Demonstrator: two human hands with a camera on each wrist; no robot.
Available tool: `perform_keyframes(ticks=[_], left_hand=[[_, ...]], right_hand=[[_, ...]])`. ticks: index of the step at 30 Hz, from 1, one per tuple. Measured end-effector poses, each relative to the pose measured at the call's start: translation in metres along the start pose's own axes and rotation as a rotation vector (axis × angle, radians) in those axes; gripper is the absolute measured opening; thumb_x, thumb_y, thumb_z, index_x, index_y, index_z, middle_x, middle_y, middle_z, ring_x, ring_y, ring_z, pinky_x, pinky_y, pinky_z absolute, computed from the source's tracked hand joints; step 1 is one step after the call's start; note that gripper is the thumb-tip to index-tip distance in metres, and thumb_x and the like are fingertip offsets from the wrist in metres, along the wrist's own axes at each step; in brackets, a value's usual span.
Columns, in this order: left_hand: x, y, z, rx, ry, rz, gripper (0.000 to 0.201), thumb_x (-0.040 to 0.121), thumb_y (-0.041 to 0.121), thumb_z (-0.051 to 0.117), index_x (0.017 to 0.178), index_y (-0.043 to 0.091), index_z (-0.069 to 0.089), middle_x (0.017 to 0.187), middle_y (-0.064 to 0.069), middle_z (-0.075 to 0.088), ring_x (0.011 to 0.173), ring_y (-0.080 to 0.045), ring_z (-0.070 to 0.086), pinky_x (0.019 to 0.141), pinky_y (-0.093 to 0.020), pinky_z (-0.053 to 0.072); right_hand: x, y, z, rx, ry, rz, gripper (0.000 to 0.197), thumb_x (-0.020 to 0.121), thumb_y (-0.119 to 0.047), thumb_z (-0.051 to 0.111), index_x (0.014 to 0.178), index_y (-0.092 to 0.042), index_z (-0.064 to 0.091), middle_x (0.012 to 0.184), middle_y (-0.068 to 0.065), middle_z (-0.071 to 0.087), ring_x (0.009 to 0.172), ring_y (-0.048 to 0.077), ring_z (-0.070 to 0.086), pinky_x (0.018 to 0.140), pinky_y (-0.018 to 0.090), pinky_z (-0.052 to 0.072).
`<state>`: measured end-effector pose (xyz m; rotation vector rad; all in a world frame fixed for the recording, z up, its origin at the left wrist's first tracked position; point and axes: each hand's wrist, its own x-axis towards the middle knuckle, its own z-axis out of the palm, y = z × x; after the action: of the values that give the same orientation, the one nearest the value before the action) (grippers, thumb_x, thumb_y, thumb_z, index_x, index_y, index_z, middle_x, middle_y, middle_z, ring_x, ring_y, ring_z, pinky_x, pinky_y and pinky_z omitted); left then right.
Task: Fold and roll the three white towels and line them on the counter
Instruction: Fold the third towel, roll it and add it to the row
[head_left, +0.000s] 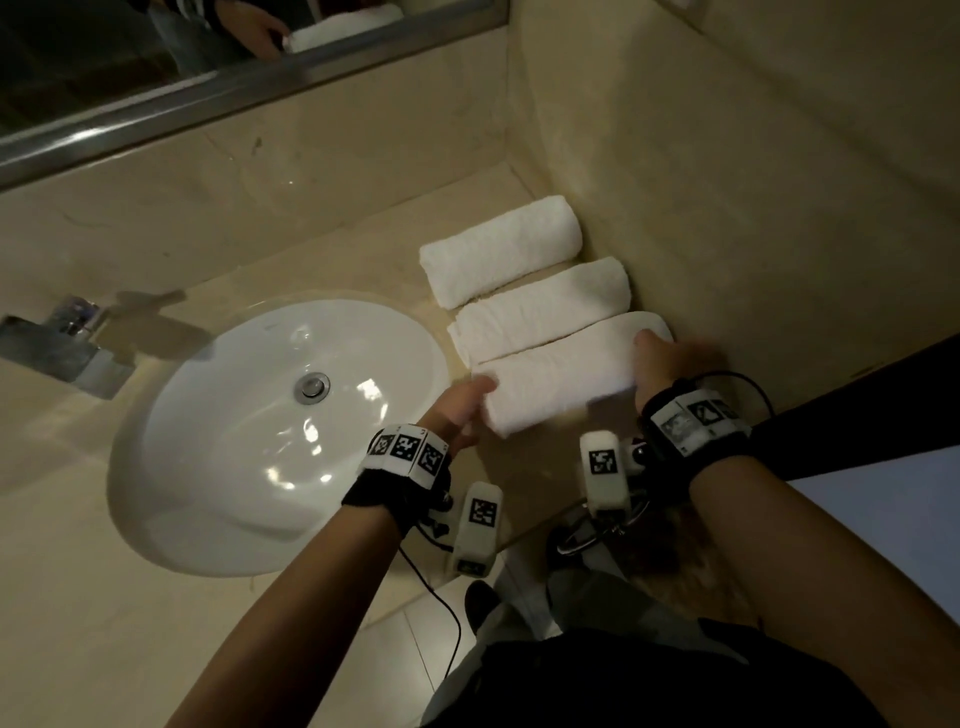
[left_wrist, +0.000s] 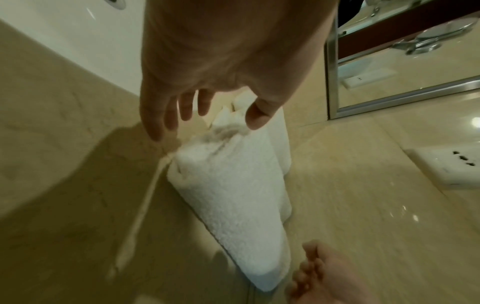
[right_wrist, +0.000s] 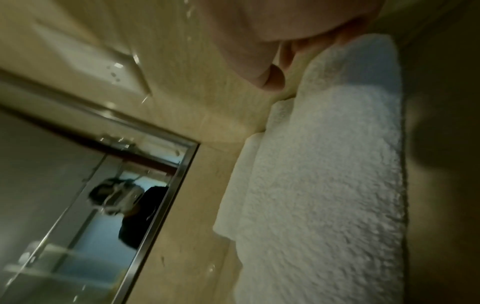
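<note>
Beige marble counter w/ matching backsplash and side wall; round white sink set in at left, chrome faucet beyond it, steel-framed mirror above. White wall socket shows in left wrist view.

Three rolled white towels lie side by side on counter, right of sink, far ends up against side wall. Far towel, middle towel, near towel: long axes parallel, each running from sink rim toward side wall, neighbours touching.

Left hand is at sink-side end of near towel, fingers straight and spread, thumb tip touching the roll; not clamped. Right hand lies on wall-side end of near towel, fingers draped over the top; how far they curl cannot be told (motion blur).
</note>
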<state>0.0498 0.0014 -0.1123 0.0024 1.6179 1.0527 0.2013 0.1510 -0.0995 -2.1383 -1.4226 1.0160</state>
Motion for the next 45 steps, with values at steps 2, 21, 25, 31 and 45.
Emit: perform_keyframes(ticks=[2,21,25,31,45], left_hand=[[-0.001,-0.002,-0.009,0.004,0.079,0.002,0.040,0.093,0.024,0.049,0.129,0.007,0.047,0.119,-0.010,0.050,0.108,-0.027,0.051,0.084,-0.038,0.048],[0.000,0.026,-0.006,0.132,0.156,0.009,0.010,0.096,0.011,0.038,0.099,0.009,0.047,0.098,-0.007,0.048,0.093,-0.020,0.047,0.075,-0.033,0.039],[0.013,0.046,-0.007,-0.008,0.120,-0.053,0.024,0.092,0.029,0.047,0.106,0.009,0.050,0.085,-0.004,0.052,0.076,-0.019,0.049,0.070,-0.031,0.042],[0.028,0.068,-0.001,-0.235,-0.003,-0.107,0.036,0.093,0.031,0.053,0.119,0.007,0.047,0.106,-0.013,0.055,0.108,-0.031,0.055,0.092,-0.040,0.045],[0.036,0.081,0.004,-0.269,-0.009,-0.073,0.049,0.089,0.024,0.057,0.133,0.013,0.040,0.125,-0.014,0.054,0.117,-0.033,0.051,0.101,-0.051,0.042]], right_hand=[[-0.007,-0.012,-0.001,0.058,-0.059,-0.153,0.033,0.080,-0.030,0.051,0.102,-0.008,0.061,0.104,0.011,0.064,0.092,0.028,0.061,0.084,0.041,0.052],[0.001,-0.051,0.029,-0.564,-0.283,-0.899,0.042,0.085,-0.012,0.053,0.127,-0.009,0.047,0.131,0.015,0.044,0.122,0.033,0.039,0.101,0.040,0.035],[0.022,-0.070,0.034,-0.691,-0.292,-0.554,0.067,0.085,-0.018,0.055,0.143,-0.010,0.022,0.145,0.018,0.024,0.131,0.037,0.028,0.108,0.047,0.030],[0.039,-0.070,0.051,-1.096,-0.231,-0.930,0.063,0.084,-0.017,0.056,0.141,-0.021,0.031,0.147,0.011,0.023,0.134,0.032,0.023,0.106,0.046,0.027],[0.042,-0.092,0.051,-1.127,-0.267,-1.073,0.056,0.078,-0.011,0.059,0.130,-0.016,0.039,0.135,0.008,0.046,0.127,0.027,0.038,0.111,0.047,0.017]])
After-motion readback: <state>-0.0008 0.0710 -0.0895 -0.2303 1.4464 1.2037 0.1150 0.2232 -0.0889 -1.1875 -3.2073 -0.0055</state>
